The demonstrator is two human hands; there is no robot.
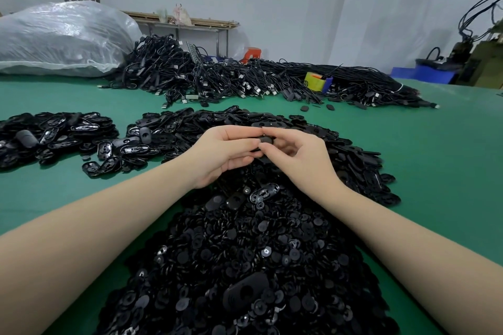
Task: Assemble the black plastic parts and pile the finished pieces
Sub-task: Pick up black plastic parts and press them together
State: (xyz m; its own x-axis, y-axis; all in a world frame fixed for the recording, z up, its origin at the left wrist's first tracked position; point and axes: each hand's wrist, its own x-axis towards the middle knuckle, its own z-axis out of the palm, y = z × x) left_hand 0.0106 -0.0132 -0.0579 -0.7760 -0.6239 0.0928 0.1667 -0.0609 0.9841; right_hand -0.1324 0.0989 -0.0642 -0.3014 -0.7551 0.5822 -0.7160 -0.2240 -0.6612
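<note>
Pinched between left hand and right hand: small black part — light, stiff, slick; best held by edges.

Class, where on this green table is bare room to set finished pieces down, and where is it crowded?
Bare: table between plastic bag and left shell pile; right edge beside the central pile. Crowded: far cable heap.

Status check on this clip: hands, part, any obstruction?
Left hand and right hand both pinch one black part. Held above the loose parts pile. Nothing obstructing.
</note>
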